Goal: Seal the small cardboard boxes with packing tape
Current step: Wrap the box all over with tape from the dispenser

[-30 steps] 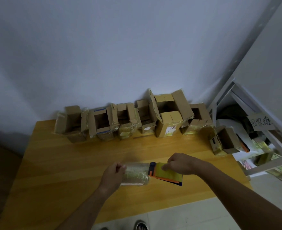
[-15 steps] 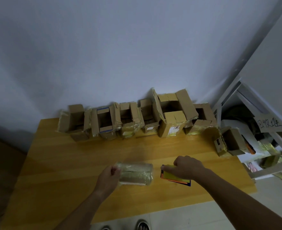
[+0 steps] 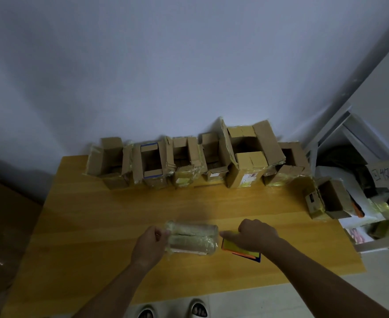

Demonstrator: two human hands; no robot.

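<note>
A tape-wrapped bundle (image 3: pixel 192 238), shiny and pale, lies on the wooden table (image 3: pixel 120 214) near its front edge. My left hand (image 3: pixel 151 245) grips the bundle's left end. My right hand (image 3: pixel 255 235) rests curled over a flat yellow, orange and blue tool (image 3: pixel 237 249) just right of the bundle, one finger stretched toward it. Several small open cardboard boxes (image 3: pixel 153 164) stand in a row along the wall, with a larger open box (image 3: pixel 248 171) among them. One more small box (image 3: pixel 326 200) lies on its side at the table's right edge.
A white shelf frame (image 3: pixel 321 143) with a handwritten cardboard sign (image 3: pixel 388 175) and packaged goods stands to the right of the table. My slippers (image 3: pixel 198 309) show below the front edge. A brown surface lies left of the table.
The yellow tool touched the bundle's right end a second ago; my right hand has since drawn it a little to the right, leaving a gap. The left hand keeps its grip.
</note>
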